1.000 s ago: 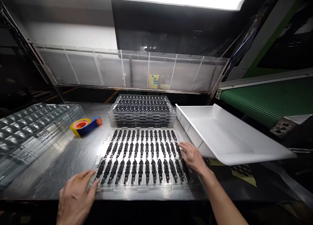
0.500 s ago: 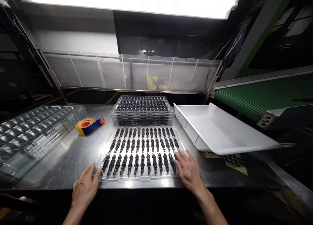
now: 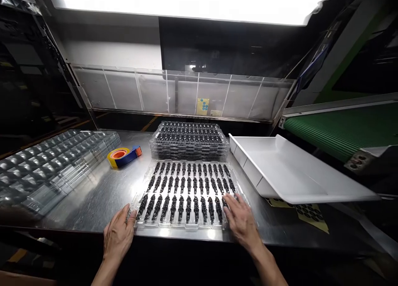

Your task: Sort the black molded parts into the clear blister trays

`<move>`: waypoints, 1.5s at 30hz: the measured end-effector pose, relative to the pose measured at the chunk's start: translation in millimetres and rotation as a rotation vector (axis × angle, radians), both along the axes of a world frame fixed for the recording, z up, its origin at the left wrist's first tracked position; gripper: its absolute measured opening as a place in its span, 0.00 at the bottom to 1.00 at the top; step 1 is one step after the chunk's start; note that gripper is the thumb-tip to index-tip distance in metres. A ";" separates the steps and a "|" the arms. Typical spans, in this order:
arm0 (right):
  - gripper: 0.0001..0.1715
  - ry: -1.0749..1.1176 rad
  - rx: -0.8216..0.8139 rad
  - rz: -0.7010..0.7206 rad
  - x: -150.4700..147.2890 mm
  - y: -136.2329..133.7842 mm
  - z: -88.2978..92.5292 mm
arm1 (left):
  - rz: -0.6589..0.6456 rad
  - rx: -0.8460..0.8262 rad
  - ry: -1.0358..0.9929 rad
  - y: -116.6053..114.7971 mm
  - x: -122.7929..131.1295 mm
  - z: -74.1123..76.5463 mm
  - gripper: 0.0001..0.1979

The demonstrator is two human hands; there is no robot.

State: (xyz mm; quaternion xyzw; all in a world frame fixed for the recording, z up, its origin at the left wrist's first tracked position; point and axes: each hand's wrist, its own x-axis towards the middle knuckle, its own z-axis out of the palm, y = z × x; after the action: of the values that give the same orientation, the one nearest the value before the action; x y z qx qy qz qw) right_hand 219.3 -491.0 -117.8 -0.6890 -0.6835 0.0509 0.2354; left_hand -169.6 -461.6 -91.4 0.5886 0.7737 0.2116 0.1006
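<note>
A clear plastic tray (image 3: 183, 191) lies flat on the metal table, filled with small black parts (image 3: 188, 209) in three rows. At its front left corner, my left hand (image 3: 120, 232) grips the edge between thumb and fingers. My right hand (image 3: 241, 219) rests over the front right corner, fingers apart and stretched across the end of the front row, hiding some parts there. Just behind, a stack of similar filled trays (image 3: 189, 151) stands close to the back edge of this one.
On the left are stacked clear plastic trays (image 3: 59, 170) and a roll of yellow tape in a blue dispenser (image 3: 124, 156). A large white tray (image 3: 289, 170) sits at the right, above a yellow sheet with dark round marks (image 3: 311, 215). Beyond it runs a green conveyor belt (image 3: 345, 126).
My right hand has moved left, further over the tray's front right corner. My left hand keeps its place at the other corner. The whole view has shifted slightly.
</note>
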 end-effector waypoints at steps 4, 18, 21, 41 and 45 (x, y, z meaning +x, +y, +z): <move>0.39 0.016 -0.037 -0.372 44.2 -17.1 -16.0 | 0.008 -0.024 -0.010 1.8 -1.3 1.6 0.31; 0.37 0.097 -0.052 -0.344 40.2 -26.2 -25.9 | 0.158 -0.018 -0.156 2.6 -5.0 12.4 0.28; 0.31 0.098 -0.040 -0.186 45.6 -19.7 -4.6 | 0.112 0.011 -0.143 3.6 -6.1 7.9 0.26; 0.17 -0.227 -0.080 0.429 44.1 7.0 25.9 | 0.094 -0.058 -0.124 -1.1 -1.0 10.3 0.34; 0.19 -0.240 -0.037 0.412 42.8 4.4 23.1 | 0.071 -0.065 -0.130 -3.1 0.2 11.6 0.36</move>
State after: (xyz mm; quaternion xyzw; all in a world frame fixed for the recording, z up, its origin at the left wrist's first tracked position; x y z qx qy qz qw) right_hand 262.1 -486.6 -94.7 -0.5403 -0.8317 0.0281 0.1246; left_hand -169.4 -464.7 -79.8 0.5422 0.7924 0.2276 0.1620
